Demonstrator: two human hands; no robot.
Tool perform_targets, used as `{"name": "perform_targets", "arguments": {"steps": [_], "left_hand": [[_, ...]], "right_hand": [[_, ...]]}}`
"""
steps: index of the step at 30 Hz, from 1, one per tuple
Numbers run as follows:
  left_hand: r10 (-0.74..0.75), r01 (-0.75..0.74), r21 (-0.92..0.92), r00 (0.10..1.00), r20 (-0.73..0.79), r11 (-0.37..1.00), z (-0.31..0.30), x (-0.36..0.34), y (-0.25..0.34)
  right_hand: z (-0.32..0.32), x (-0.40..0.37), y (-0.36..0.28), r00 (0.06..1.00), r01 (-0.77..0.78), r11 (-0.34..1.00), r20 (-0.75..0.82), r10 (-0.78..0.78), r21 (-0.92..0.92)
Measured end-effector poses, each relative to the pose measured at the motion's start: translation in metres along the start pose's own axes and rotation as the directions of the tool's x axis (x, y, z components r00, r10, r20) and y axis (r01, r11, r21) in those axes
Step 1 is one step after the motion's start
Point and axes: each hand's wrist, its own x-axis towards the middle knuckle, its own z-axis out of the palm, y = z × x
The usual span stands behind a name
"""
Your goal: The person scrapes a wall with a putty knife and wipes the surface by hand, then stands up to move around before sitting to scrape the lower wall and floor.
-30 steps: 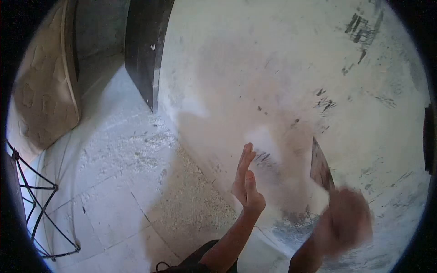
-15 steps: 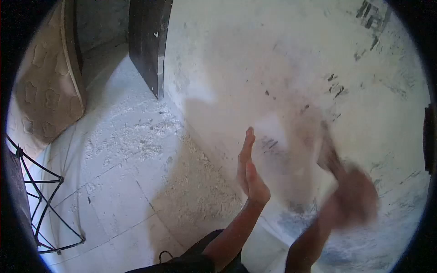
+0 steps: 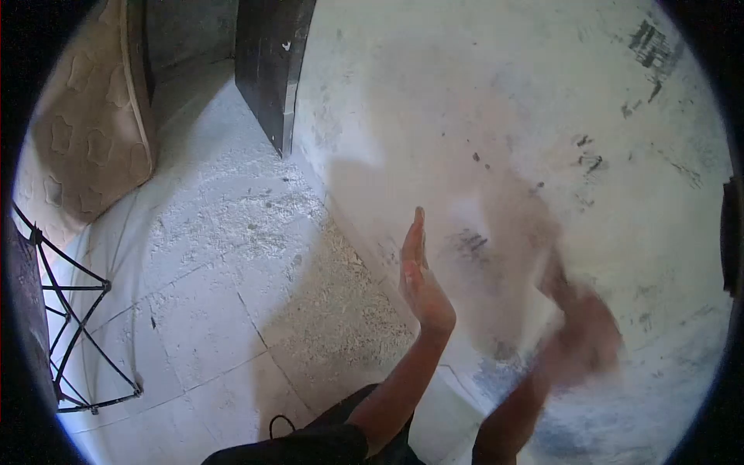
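Observation:
My left hand (image 3: 422, 283) is raised in front of the wall (image 3: 434, 116), its fingers stretched out and pointing up, with nothing in it. To the right, my right hand (image 3: 581, 337) is smeared by motion near the wall. Its fingers are wrapped round a blurred tool (image 3: 552, 275), perhaps a scraper, whose far end points up toward the wall. The tool's exact shape and whether it touches the wall cannot be made out. Dark patches mark the wall above and beside the tool.
White flakes and dust (image 3: 240, 217) lie on the tiled floor (image 3: 209, 372) along the wall's foot. A dark wooden panel (image 3: 267, 77) stands at the top. On the left are a quilted mattress (image 3: 85, 132) and a black metal frame (image 3: 77, 318).
My right hand has moved slightly left with the tool. My left hand has shifted a little up and left. The view has shifted, moving the panel and mattress rightward and up.

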Motion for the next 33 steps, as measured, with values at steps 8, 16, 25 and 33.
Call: {"name": "perform_targets", "arguments": {"steps": [8,16,25,33], "left_hand": [[-0.065,0.065,0.01,0.998,-0.017,0.998,-0.002,-0.004,-0.001],[-0.024,0.025,-0.025,0.999,0.042,0.999,-0.003,0.0,-0.002],[-0.017,0.029,-0.069,0.986,0.165,0.997,0.033,-0.034,-0.005],[0.019,0.007,-0.093,0.961,0.276,0.996,0.059,-0.059,0.02]], "right_hand": [[-0.002,-0.009,-0.033,0.995,-0.057,0.985,0.084,0.044,0.163],[-0.12,-0.159,-0.044,0.694,-0.659,0.694,-0.123,0.71,0.289],[-0.343,-0.422,-0.114,-0.441,-0.446,0.03,-0.248,0.862,0.895],[-0.354,-0.453,-0.074,-0.399,-0.865,-0.194,-0.4,0.825,0.462]]}}
